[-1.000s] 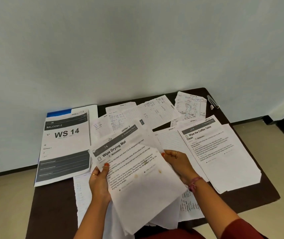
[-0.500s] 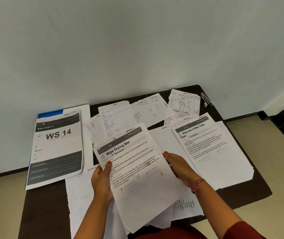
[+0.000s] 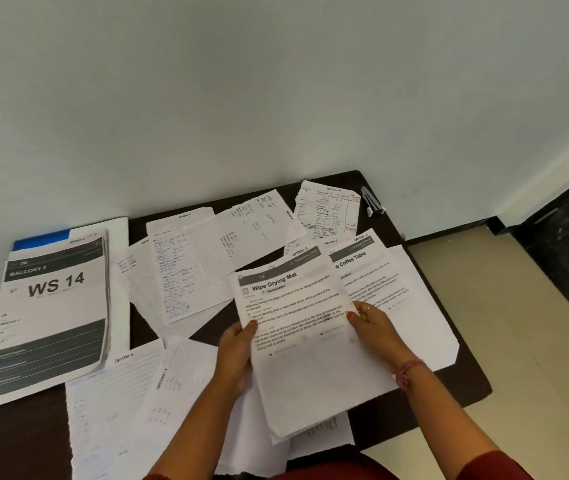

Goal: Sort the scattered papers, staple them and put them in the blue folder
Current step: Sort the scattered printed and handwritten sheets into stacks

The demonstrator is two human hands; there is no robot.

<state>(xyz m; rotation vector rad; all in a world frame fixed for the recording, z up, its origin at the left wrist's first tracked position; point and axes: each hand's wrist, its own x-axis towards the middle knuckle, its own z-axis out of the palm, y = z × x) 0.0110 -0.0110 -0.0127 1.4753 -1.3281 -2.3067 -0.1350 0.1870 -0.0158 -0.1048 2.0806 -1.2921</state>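
Head view, only one available. Both hands hold a small sheaf of printed sheets above the dark table (image 3: 463,386), top sheet titled "Wipe Drying Mat" (image 3: 310,341). Left hand (image 3: 236,358) grips the sheaf's left edge, thumb on top of the page, fingers underneath. Right hand (image 3: 375,329) pinches the right edge, thumb on top near a brown stain; a pink wrist thread shows. Sheaf is tilted, its lower end toward the person.

Blue folder (image 3: 42,237) lies at the far left against the wall, only a blue corner showing, the rest covered by the "WS 14" printed stack (image 3: 51,317), which overhangs the table's left edge. Stapler (image 3: 373,202), dark with white tips as far as it reads, sits at the far right corner, well apart from both hands.

Other papers: handwritten ruled sheets (image 3: 207,261) fanned across the middle and back, a torn handwritten note (image 3: 328,213) near the stapler, more ruled sheets (image 3: 120,403) at near left, "Coffee Table" printed sheet (image 3: 400,289) under the right hand's side.

Progress, judged: early to middle of sorting. One printed pile looks gathered on the folder, one sheaf is in hand, many loose sheets remain. Can't tell whether anything is stapled; nothing visibly in the folder. Left: finish grouping, staple each set, file.
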